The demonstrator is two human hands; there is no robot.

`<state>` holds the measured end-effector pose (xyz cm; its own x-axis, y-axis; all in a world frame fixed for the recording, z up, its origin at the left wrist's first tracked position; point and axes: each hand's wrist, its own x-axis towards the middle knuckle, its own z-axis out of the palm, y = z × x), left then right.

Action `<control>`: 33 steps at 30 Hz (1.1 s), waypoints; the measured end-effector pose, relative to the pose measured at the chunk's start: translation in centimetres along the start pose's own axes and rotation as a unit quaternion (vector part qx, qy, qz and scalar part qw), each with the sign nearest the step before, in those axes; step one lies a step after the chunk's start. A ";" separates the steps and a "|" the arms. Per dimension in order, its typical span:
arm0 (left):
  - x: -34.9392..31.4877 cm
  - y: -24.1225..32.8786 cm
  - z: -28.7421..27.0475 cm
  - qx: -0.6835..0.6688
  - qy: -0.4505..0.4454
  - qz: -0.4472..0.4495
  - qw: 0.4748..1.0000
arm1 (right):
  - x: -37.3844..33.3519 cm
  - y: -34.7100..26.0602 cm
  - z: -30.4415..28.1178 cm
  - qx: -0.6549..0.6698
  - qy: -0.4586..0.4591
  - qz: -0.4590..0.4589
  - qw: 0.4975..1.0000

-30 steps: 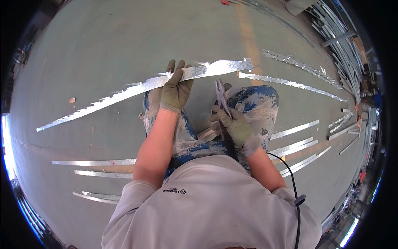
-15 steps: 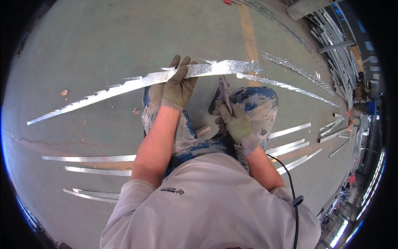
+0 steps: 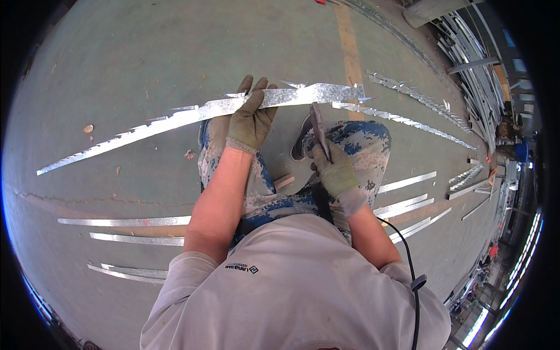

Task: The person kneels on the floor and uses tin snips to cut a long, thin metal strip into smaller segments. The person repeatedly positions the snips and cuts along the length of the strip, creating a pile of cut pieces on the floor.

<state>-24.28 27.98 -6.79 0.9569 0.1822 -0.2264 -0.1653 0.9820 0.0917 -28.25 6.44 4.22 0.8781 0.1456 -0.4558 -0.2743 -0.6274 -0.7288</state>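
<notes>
A long, shiny metal strip (image 3: pixel 219 108) lies aslant in front of me, with pointed tabs bent out along its far edge. My gloved left hand (image 3: pixel 251 116) grips it right of its middle; the fingers reach past the far edge and the thumb side lies across the face. In my gloved right hand (image 3: pixel 335 171) is a dark plier-like hand tool (image 3: pixel 319 129), pointing away from me. Its tip is just short of the strip's near edge, with a small gap. The tool's handles are mostly hidden in the glove.
Two spiked metal strips (image 3: pixel 414 121) lie on the floor at right. Plain flat strips (image 3: pixel 125 221) rest on both sides of my body. Long metal pieces (image 3: pixel 464 64) are piled at the far right. A black cable (image 3: pixel 408 256) runs down by my right arm.
The tool in my right hand has turned a little, and its tip has shifted slightly right. My left hand and the strip have hardly moved.
</notes>
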 end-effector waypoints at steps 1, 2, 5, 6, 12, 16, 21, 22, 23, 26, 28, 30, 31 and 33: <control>0.0 0.0 0.0 0.000 0.003 0.000 1.000 | 0.0 -0.4 -0.1 -0.002 -0.004 0.007 1.000; 0.0 0.1 -0.1 -0.002 0.000 0.000 1.000 | 0.1 -0.5 -0.2 -0.006 -0.007 0.007 1.000; 0.1 0.0 -0.1 -0.007 -0.006 -0.002 1.000 | 0.2 -0.3 -0.3 -0.010 -0.014 0.004 1.000; 0.1 0.0 -0.2 -0.007 -0.008 -0.002 1.000 | 0.3 0.0 -0.3 -0.007 -0.015 0.002 1.000; 0.1 -0.1 -0.2 -0.007 0.003 0.000 1.000 | 0.2 -0.4 -0.1 0.050 -0.030 0.039 0.998; 0.2 -0.1 -0.2 -0.009 0.002 0.000 1.000 | 0.3 0.0 0.0 -0.009 -0.006 0.004 1.000; 0.2 0.0 -0.3 -0.003 0.001 0.001 1.000 | 0.6 0.4 0.1 -0.005 0.001 0.008 1.000; 0.2 -0.1 -0.2 0.000 0.002 0.000 1.000 | 0.4 -0.1 0.1 0.011 -0.006 0.025 1.000; 0.2 -0.1 -0.3 -0.002 -0.001 0.001 1.000 | 0.4 -0.4 0.1 0.029 -0.012 0.045 0.998; 0.1 0.0 -0.4 -0.006 -0.005 0.002 1.000 | 0.2 -1.0 0.0 0.091 -0.032 0.090 0.991; 0.1 -0.1 -0.4 -0.007 -0.004 0.002 1.000 | -0.2 -1.5 -0.2 0.143 -0.047 0.096 0.984; 0.1 -0.1 -0.4 -0.003 -0.008 0.000 1.000 | -0.3 -1.7 -0.6 0.173 -0.059 0.116 0.976; 0.1 -0.1 -0.4 -0.002 -0.009 -0.001 1.000 | -0.3 -1.7 -0.8 0.187 -0.066 0.127 0.972; 0.0 -0.1 -0.3 -0.003 -0.009 -0.001 1.000 | -0.2 -1.4 -1.3 0.182 -0.098 0.136 0.969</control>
<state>-24.31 27.90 -7.07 0.9615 0.1792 -0.2084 -0.1645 0.9826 0.0860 -27.55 6.27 6.06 0.6729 0.1775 -0.7181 -0.6361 -0.3568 -0.6842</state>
